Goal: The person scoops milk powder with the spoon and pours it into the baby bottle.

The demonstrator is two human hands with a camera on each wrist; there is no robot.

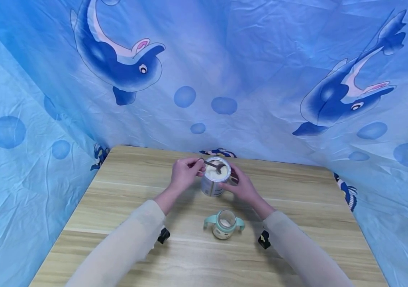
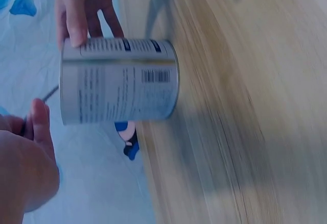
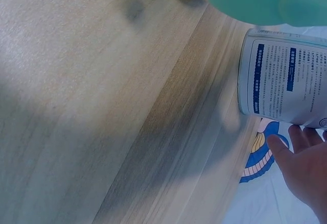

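A white and silver milk powder can (image 1: 212,187) stands with its top off near the table's back edge, pale powder inside. My left hand (image 1: 184,173) pinches the handle of a dark spoon (image 1: 211,164), whose bowl is at the powder within the can's mouth. At the can's right side my right hand (image 1: 241,185) grips it, thumb on the front and fingers around behind. The right wrist view shows that hand (image 3: 306,165) against the printed can (image 3: 286,78). Nearer to me sits an uncapped baby bottle (image 1: 224,231) with mint-green handles; something whitish lies inside it.
The wood-grain table (image 1: 118,207) carries the can and bottle. A blue curtain (image 1: 261,79) printed with dolphins hangs behind the table and along its sides. Dark wrist devices (image 1: 163,235) show beneath both sleeves.
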